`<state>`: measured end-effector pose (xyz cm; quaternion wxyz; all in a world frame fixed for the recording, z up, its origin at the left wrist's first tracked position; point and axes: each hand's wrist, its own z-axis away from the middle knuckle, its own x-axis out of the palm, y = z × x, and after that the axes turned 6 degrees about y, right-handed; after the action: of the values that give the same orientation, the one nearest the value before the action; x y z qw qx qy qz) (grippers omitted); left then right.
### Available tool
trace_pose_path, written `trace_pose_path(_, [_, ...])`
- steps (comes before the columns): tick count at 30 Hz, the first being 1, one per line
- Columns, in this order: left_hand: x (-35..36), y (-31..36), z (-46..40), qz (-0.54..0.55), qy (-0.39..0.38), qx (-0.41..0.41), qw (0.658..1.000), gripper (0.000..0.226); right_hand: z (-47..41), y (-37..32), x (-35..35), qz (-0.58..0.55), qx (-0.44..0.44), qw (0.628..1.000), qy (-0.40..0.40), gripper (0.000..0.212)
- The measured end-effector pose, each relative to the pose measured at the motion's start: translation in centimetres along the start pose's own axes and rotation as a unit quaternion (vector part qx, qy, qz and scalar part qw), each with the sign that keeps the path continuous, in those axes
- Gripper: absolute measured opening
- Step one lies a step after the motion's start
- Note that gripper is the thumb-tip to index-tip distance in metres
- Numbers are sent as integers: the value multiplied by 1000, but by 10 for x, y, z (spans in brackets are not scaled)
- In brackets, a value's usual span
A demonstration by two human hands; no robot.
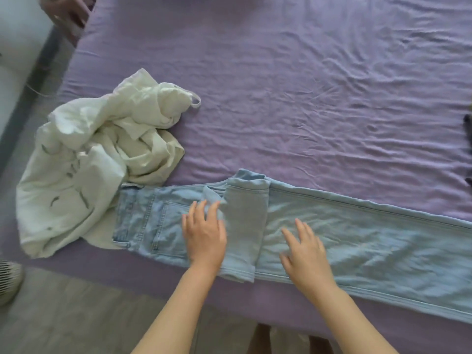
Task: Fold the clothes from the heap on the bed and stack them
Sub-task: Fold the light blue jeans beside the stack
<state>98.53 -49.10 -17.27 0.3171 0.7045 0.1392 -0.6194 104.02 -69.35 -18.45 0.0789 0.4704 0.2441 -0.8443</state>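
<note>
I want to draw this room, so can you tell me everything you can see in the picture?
jeans: one pair, light blue, flat along the near edge of the bed, a flap folded across the middle
heap of clothes: one, white and cream, crumpled, left of the jeans, touching the waistband
bed sheet: one, purple, wrinkled
floor: grey, near left
striped thing: one, black and white, far left edge, unclear
left hand: flat on the jeans, fingers spread
right hand: flat on the jeans, fingers spread
</note>
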Motion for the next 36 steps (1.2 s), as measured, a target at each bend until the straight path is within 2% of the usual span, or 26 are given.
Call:
trace_pose_path(2, [-6,-34,-12,49,-65,-81,993,41,-5,-40,3,-70,-47,996,32,56])
trace_pose_path(4, [-9,-61,-18,132,-162,-107,972,50,-12,-75,6,-133,-82,986,58,51])
trace_pose_path(6, [-8,-79,-18,163,-238,-107,952,57,-19,-100,10,-166,-99,979,66,47])
trace_pose_path(9, [-5,-95,-18,126,-212,-96,964,26,-27,-118,14,-190,-93,975,75,43])
trace_pose_path(11, [-12,-97,-21,223,-182,-139,948,15,-27,-120,12,-216,-87,967,106,39])
trace_pose_path(12, [-19,-96,-23,318,-183,-176,914,16,-27,-121,8,-236,-80,961,124,37])
trace_pose_path(14, [-36,-84,-27,519,-209,-242,793,19,-27,-119,-1,-291,-53,942,162,35])
trace_pose_path(16, [-51,-65,-32,639,-235,-268,682,29,-26,-115,-14,-370,-10,911,183,38])
trace_pose_path(18, [-62,-41,-38,694,-257,-269,616,40,-24,-107,-32,-441,31,879,178,44])
trace_pose_path(20, [-67,-11,-41,715,-280,-255,588,44,-21,-94,-49,-490,42,854,169,54])
trace_pose_path(22, [-67,20,-40,714,-300,-243,584,44,-16,-77,-64,-553,39,818,154,60])
trace_pose_path(25, [-59,63,-28,710,-328,-236,577,41,-7,-45,-81,-647,59,750,126,56])
trace_pose_path(27, [-50,84,-16,705,-352,-227,572,31,3,-22,-89,-703,94,692,133,54])
trace_pose_path(28, [-46,91,-11,694,-362,-219,583,24,8,-11,-90,-718,104,672,148,51])
trace_pose_path(29, [-41,101,-4,673,-373,-208,603,21,14,4,-92,-727,106,656,169,45])
trace_pose_path(30, [-37,113,2,642,-377,-193,639,25,23,21,-94,-734,101,644,190,39])
trace_pose_path(33, [-34,148,13,531,-322,-110,776,41,47,70,-101,-742,60,631,219,30])
trace_pose_path(34, [-37,161,13,514,-305,-65,799,42,55,84,-104,-739,44,637,215,30])
trace_pose_path(36, [-41,194,6,502,-308,32,807,39,71,112,-111,-733,14,650,201,28])
